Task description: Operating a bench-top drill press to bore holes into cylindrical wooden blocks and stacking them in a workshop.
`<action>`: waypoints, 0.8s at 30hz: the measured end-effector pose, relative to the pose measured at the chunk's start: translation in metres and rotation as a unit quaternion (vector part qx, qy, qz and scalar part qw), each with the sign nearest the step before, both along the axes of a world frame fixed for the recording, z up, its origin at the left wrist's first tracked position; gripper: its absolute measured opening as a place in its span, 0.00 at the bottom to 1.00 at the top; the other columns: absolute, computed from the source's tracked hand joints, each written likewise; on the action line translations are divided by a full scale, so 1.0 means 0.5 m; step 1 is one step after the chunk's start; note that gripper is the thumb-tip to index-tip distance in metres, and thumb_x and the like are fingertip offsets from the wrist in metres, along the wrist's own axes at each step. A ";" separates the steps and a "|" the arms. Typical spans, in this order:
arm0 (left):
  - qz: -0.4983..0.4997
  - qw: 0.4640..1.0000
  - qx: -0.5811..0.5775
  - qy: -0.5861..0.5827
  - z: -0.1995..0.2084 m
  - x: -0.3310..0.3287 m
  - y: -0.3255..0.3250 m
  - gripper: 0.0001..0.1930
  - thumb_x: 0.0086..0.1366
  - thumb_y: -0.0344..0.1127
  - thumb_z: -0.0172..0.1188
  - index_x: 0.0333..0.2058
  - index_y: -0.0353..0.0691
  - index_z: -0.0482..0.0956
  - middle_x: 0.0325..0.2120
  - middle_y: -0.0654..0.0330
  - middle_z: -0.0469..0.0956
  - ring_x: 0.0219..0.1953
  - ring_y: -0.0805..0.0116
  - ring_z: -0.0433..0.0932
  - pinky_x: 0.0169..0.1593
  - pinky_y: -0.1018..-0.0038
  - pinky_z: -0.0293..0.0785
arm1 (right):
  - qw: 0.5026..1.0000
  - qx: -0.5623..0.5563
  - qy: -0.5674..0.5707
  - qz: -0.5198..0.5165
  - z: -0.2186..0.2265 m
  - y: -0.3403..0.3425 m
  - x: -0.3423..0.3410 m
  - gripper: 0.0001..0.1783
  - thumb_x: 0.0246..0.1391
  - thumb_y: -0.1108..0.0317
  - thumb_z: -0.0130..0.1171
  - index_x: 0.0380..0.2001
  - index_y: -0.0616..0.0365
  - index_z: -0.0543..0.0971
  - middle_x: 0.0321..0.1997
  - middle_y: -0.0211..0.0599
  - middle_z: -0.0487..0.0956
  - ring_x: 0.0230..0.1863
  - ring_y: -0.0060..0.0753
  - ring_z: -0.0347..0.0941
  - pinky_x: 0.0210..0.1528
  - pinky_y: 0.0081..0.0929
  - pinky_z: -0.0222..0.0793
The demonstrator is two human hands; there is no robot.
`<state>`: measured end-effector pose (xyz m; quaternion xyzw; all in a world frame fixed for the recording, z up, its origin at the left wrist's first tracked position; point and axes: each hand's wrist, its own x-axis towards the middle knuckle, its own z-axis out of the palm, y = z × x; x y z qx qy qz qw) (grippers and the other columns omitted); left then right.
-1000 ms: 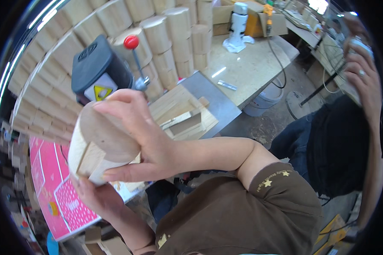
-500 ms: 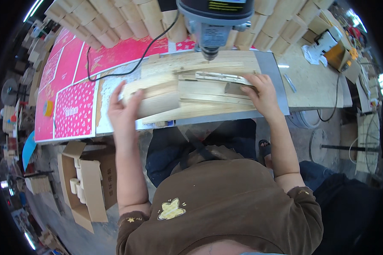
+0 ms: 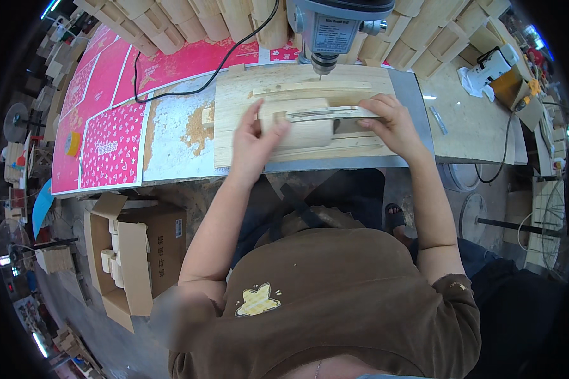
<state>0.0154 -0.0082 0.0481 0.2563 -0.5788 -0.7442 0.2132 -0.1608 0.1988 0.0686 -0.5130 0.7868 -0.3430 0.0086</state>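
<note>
While both hands work above the worktop (image 3: 114, 95), the wooden block (image 3: 306, 131) lies on the pale wooden board (image 3: 232, 95), about midway between its left and right edges and nearer the near edge than the far. The left hand (image 3: 254, 140) is curled over the block's left end, thumb and fingers apart on either side; the grip appears light, though blur limits certainty. The right hand (image 3: 387, 123) pinches the right end of a narrow pale bar (image 3: 325, 114) between thumb and fingers, and the bar reaches over the block's upper face; whether it touches that face cannot be told.

Progress, as judged: the block is on the board, but its seating appears unfinished, since both hands remain engaged with it and the bar. The bit of the bench drill (image 3: 324, 64) stands clear of the block, toward the board's far edge, so no drilling is under way. Whether this block already bears a hole cannot be determined. Similar wooden pieces (image 3: 231, 24) stand stacked along the worktop's far edge; their finished or unfinished condition is not established. Sawdust (image 3: 198, 134) lies beside the board's left edge
</note>
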 end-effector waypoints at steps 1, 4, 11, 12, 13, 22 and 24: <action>-0.038 0.996 -0.074 0.036 -0.002 -0.008 0.013 0.41 0.49 0.36 0.69 0.57 0.27 0.56 0.41 0.51 0.73 0.39 0.74 0.74 0.37 0.80 0.71 | 1.000 -0.006 0.009 -0.006 -0.001 -0.002 0.001 0.16 0.40 0.70 0.63 0.37 0.55 0.77 0.36 0.35 0.75 0.41 0.40 0.67 0.44 0.33 0.64; -0.103 0.987 -0.115 0.046 -0.006 -0.006 0.021 0.48 0.43 0.33 0.72 0.61 0.35 0.52 0.48 0.51 0.68 0.48 0.68 0.69 0.46 0.74 0.69 | 0.999 -0.004 0.043 -0.020 -0.008 0.003 0.001 0.18 0.39 0.71 0.64 0.38 0.56 0.76 0.35 0.37 0.74 0.41 0.41 0.67 0.44 0.33 0.63; -0.001 0.863 -0.505 0.007 -0.074 0.003 0.029 0.39 0.36 0.32 0.72 0.51 0.34 0.66 0.37 0.53 0.69 0.38 0.60 0.68 0.44 0.68 0.66 | 0.993 -0.042 0.025 -0.111 -0.025 0.008 -0.012 0.21 0.36 0.73 0.66 0.38 0.58 0.74 0.35 0.40 0.74 0.36 0.45 0.70 0.39 0.34 0.66; 0.026 0.848 -0.529 0.011 -0.083 -0.004 0.033 0.36 0.36 0.34 0.72 0.48 0.35 0.69 0.38 0.53 0.69 0.39 0.60 0.67 0.46 0.65 0.63 | 0.990 -0.040 0.013 -0.131 -0.025 0.000 -0.017 0.21 0.35 0.73 0.66 0.38 0.58 0.74 0.35 0.41 0.74 0.36 0.45 0.70 0.38 0.33 0.67; 0.039 0.829 -0.558 -0.017 -0.090 -0.013 0.029 0.37 0.37 0.38 0.71 0.49 0.38 0.69 0.38 0.55 0.69 0.41 0.59 0.67 0.49 0.62 0.56 | 0.991 -0.052 0.023 -0.124 -0.024 -0.010 -0.023 0.21 0.35 0.73 0.66 0.38 0.58 0.74 0.35 0.41 0.74 0.36 0.45 0.70 0.38 0.33 0.67; 0.005 0.823 -0.563 -0.083 -0.104 -0.047 -0.060 0.34 0.36 0.41 0.71 0.47 0.43 0.73 0.25 0.66 0.71 0.35 0.65 0.68 0.44 0.66 0.55 | 0.983 -0.034 0.046 -0.173 -0.041 -0.060 -0.030 0.23 0.36 0.73 0.67 0.40 0.58 0.74 0.36 0.40 0.75 0.38 0.43 0.73 0.39 0.31 0.69; -0.001 0.823 -0.565 -0.059 -0.110 -0.046 -0.067 0.33 0.37 0.41 0.70 0.47 0.43 0.73 0.25 0.66 0.70 0.35 0.65 0.68 0.43 0.67 0.55 | 0.989 -0.083 0.007 -0.125 -0.021 -0.058 -0.028 0.22 0.38 0.75 0.65 0.41 0.59 0.74 0.38 0.40 0.75 0.39 0.41 0.73 0.41 0.30 0.69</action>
